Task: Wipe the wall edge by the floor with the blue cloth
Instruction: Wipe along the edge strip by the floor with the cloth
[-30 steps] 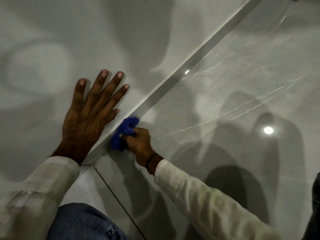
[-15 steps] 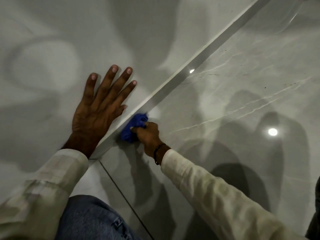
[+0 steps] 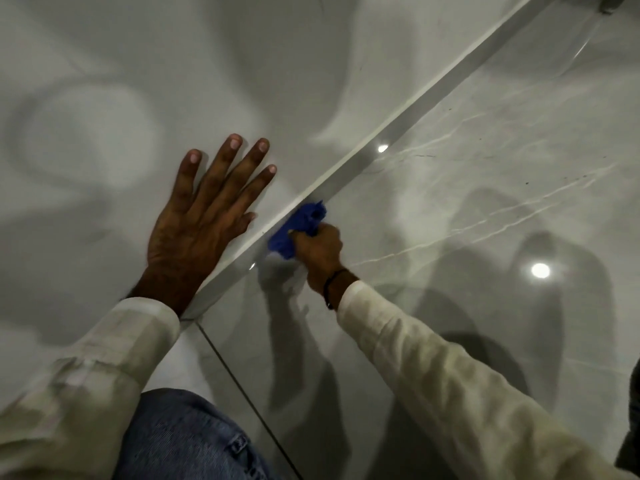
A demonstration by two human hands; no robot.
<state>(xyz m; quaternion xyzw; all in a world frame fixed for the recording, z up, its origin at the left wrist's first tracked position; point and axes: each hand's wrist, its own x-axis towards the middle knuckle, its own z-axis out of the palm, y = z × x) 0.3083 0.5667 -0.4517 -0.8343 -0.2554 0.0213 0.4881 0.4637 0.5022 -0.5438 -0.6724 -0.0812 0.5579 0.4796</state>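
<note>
Since the earlier frames, right hand (image 3: 320,251) and cloth (image 3: 298,228) had slid farther up along the skirting (image 3: 415,109), away from the body; left hand (image 3: 207,216) had shifted the same way on the wall (image 3: 104,98).

Right hand was fisted tight round the bunched blue cloth, grip clenched on it, cloth pressed against the skirting face just where that meets the floor (image 3: 485,237). Left hand lay flat, fingers spread, palm on the wall just above the skirting; grip released, holding nothing, likely bracing.

Handling, as a guess: cloth looked soft, light, limp and crumpled easily; no breakage risk. Best held as a wad in the fist, with a fold sticking out ahead of the knuckles so fabric, not fingers, met the skirting. Glossy tile probably let it glide with little drag.

Edges and room: the skirting ran as a straight strip from beside the left cuff (image 3: 145,327) to the top right corner, with a thin pale top lip. Beyond the cloth the strip looked unobstructed for most of its run; a dark object at its far end was too cut off to identify. Floor beside the skirting was bare, reflective, a few dark specks farther along. A tile joint (image 3: 242,393) crossed the floor from the skirting's near end toward the denim knee (image 3: 187,441).
</note>
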